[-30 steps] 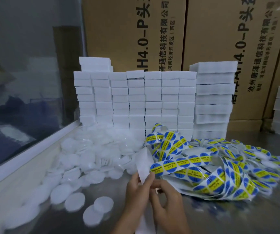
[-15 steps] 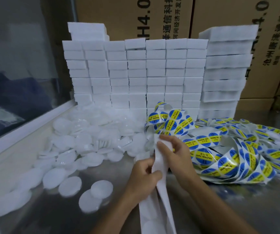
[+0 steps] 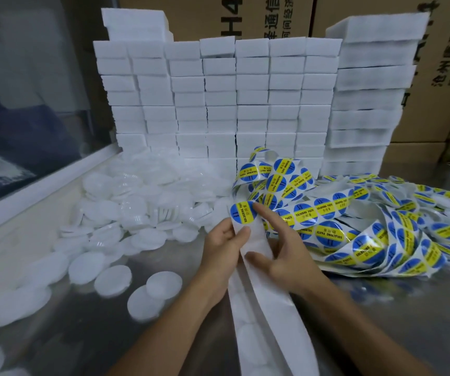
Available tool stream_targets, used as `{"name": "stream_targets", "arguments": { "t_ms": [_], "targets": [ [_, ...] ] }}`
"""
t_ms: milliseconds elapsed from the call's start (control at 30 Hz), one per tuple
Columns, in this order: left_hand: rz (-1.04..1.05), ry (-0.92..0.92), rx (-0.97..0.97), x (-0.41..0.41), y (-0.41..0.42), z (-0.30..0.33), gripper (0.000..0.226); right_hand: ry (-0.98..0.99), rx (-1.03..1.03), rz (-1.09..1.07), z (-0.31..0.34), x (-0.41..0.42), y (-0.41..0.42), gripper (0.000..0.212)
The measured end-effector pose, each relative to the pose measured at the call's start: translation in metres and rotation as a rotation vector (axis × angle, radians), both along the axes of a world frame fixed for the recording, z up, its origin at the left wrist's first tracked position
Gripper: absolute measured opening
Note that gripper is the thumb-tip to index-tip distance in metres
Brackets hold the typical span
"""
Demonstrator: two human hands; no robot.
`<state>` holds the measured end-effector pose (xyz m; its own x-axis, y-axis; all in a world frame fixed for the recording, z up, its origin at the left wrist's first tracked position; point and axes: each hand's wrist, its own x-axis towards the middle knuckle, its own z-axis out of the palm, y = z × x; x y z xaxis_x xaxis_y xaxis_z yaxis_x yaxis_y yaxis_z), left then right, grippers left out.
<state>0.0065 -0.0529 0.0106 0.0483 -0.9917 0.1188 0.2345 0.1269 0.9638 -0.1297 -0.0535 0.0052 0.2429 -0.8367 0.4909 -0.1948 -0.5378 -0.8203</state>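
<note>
Holding: my left hand (image 3: 224, 251) pinches the white paper backing strip (image 3: 262, 308) between thumb and curled fingers.
Strip: its bare part, marked with faint round outlines, runs from that pinch towards six o'clock, between my forearms, over the grey steel table top (image 3: 381, 308) and off the bottom edge.
Right hand: my right hand (image 3: 281, 253) is spread, not clamped. The thumb tip rests on the strip just at three o'clock of my left thumb, the forefinger lies straight with its tip on the sticker's edge, and the other fingers hang loosely bent.
Sticker: a round blue sticker with a yellow band (image 3: 243, 214), reading SOLDERING PASTE, sits on the strip right at twelve o'clock of my left thumb.
Heap: at two o'clock, just beyond my right hand, lies a tangled heap of sticker strips (image 3: 367, 226) with the same blue and yellow labels.
Discs: at ten o'clock is a pile of white round plastic discs (image 3: 137, 202), with loose ones scattered towards eight o'clock.
Blocks: at twelve o'clock, behind both piles, stands a wall of stacked white foam blocks (image 3: 218, 104), with wider slabs at one o'clock.
Cartons: brown cardboard cartons (image 3: 449, 77) with black print stand behind the blocks.
Glass: at nine o'clock is a glass pane (image 3: 28, 104) in a white frame.
</note>
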Motion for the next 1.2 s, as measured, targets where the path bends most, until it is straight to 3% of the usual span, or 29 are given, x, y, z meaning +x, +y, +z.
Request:
{"name": "stream_targets", "arguments": {
  "t_ms": [167,300,400,633,767,900,1033,1100,1200],
  "targets": [
    [0.024,-0.227,-0.094,0.008,0.003,-0.008,0.021,0.265,-0.327,-0.31,0.001,0.0,0.001,0.029],
    [0.023,-0.361,-0.199,0.008,0.003,-0.014,0.02,0.41,-0.58,-0.46,0.006,-0.002,0.002,0.01],
    [0.063,-0.426,-0.264,0.01,0.006,-0.012,0.032,0.486,-0.692,-0.405,0.01,-0.004,0.002,0.014],
    [0.065,-0.561,-0.325,0.015,0.01,-0.007,0.039,0.474,-0.625,-0.321,0.012,-0.003,0.006,0.017],
    [0.081,-0.617,-0.356,0.016,0.012,-0.007,0.03,0.221,-0.392,-0.35,0.01,0.0,0.007,0.005],
    [0.186,-0.616,-0.327,0.021,0.01,-0.011,0.015,-0.305,0.14,-0.391,0.017,-0.001,0.004,0.013],
    [0.249,-0.605,-0.262,0.022,0.011,-0.012,0.017,-0.789,0.511,-0.202,0.025,-0.003,0.005,0.014],
    [0.291,-0.694,-0.261,0.023,0.013,-0.012,0.023,-0.901,0.56,-0.074,0.026,0.002,0.007,0.01],
    [0.349,-1.025,-0.31,0.027,0.016,-0.007,0.025,-0.928,0.616,0.111,0.023,0.015,0.012,0.008]
  ]
}}
